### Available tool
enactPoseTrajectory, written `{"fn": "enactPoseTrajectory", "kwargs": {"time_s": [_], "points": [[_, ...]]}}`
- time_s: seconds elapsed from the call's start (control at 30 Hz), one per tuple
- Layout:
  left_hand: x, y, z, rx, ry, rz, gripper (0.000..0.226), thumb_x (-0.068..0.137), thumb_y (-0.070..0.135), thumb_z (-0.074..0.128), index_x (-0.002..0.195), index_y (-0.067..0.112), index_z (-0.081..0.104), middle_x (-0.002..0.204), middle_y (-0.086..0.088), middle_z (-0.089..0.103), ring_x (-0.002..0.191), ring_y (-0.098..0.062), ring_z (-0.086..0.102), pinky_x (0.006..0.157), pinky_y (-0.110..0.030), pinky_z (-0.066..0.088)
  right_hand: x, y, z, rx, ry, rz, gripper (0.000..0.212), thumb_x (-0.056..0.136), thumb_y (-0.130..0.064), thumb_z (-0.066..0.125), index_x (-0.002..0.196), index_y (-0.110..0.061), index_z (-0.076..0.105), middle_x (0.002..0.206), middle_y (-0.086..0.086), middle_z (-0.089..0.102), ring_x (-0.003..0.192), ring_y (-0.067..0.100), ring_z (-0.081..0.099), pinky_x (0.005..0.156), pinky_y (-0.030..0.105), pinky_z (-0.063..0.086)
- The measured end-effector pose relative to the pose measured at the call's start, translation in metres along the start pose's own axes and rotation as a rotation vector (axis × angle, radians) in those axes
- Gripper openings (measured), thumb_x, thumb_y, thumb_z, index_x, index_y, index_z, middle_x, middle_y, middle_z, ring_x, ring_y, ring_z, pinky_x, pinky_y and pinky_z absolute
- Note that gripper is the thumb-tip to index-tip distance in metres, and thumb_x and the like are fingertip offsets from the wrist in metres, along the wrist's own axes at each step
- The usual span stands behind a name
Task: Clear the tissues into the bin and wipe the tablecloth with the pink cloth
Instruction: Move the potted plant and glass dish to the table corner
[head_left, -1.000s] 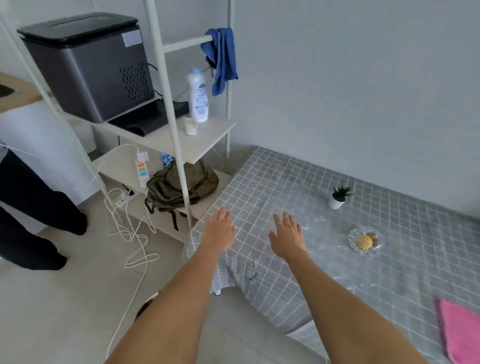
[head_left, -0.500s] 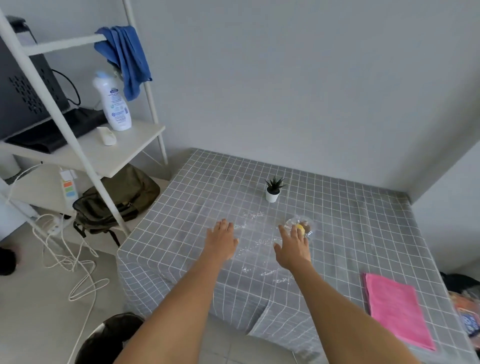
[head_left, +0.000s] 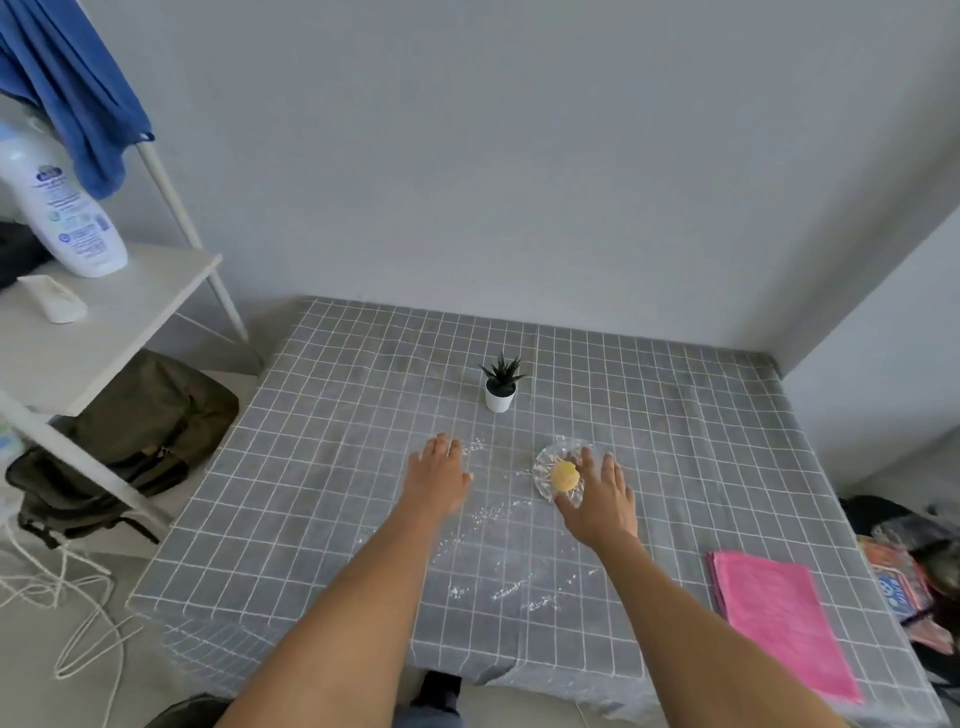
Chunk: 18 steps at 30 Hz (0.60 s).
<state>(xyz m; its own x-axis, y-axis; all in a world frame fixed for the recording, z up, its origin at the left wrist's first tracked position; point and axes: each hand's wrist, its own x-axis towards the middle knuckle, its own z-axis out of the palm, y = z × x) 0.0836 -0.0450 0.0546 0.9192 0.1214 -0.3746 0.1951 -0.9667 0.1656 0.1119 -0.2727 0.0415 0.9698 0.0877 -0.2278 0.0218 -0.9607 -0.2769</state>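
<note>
Head camera view looks down over a table covered by a grey checked tablecloth (head_left: 332, 493), with the picture's lower edge cutting off both forearms. A dark rounded shape at the bottom left edge may be the bin (head_left: 184, 713), but too little of it shows to be sure. No whole tissues can be made out; only small white flecks (head_left: 511, 587) lie scattered across the cloth between and below the hands. The left hand (head_left: 438, 480) is flat, fingers spread, holding nothing, and whether it touches the cloth cannot be told. The right hand (head_left: 597, 499) is also spread and empty, its fingers overlapping the near edge of a clear glass dish (head_left: 550, 454) with a yellow ball (head_left: 564, 476) in it. The folded pink cloth (head_left: 779, 618) lies flat near the table's right front corner, well apart from both hands. A small potted plant (head_left: 501, 384) stands beyond the dish.
</note>
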Motion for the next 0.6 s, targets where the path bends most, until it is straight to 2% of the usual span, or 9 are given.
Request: {"fn": "enactPoseTrajectory", "kwargs": {"time_s": [0.13,0.27,0.4,0.6], "points": [[0.043,-0.009,0.000,-0.032,0.013,0.029,0.065,0.102,0.036,0.034,0.152,0.007,0.003,0.159,-0.014,0.000,0.147,-0.029,0.004,0.118,-0.046,0.013,0.024,0.001,0.012,0.079,0.015,0.067,0.091,0.087,-0.055,0.055,0.152,-0.025,-0.002,0.160,0.012,-0.001,0.147,0.029,0.004,0.116,0.046,0.013],[0.073,-0.011,0.006,-0.045,-0.008,0.079,0.069,0.101,0.038,0.034,0.151,0.008,-0.004,0.159,-0.014,-0.003,0.147,-0.029,0.002,0.119,-0.046,0.012,0.032,-0.005,0.032,0.259,0.057,0.128,0.103,0.078,-0.053,0.069,0.151,-0.031,0.000,0.160,0.013,0.002,0.145,0.033,0.013,0.114,0.049,0.024],[0.099,-0.010,0.018,-0.205,0.047,0.091,0.072,0.100,0.042,0.035,0.152,0.010,-0.004,0.160,-0.013,-0.002,0.147,-0.028,0.003,0.119,-0.044,0.011,0.032,-0.012,0.052,0.447,0.162,0.143,0.109,0.067,-0.048,0.081,0.148,-0.036,0.010,0.155,0.016,0.014,0.141,0.038,0.021,0.106,0.055,0.037],[0.134,-0.002,0.031,-0.430,0.188,0.088,0.082,0.095,0.047,0.045,0.152,0.010,-0.002,0.160,-0.009,0.003,0.147,-0.024,0.008,0.119,-0.040,0.014,0.045,-0.011,0.062,0.515,0.254,0.103,0.106,0.063,-0.044,0.085,0.144,-0.035,0.017,0.153,0.016,0.018,0.140,0.036,0.022,0.105,0.053,0.037]]}}
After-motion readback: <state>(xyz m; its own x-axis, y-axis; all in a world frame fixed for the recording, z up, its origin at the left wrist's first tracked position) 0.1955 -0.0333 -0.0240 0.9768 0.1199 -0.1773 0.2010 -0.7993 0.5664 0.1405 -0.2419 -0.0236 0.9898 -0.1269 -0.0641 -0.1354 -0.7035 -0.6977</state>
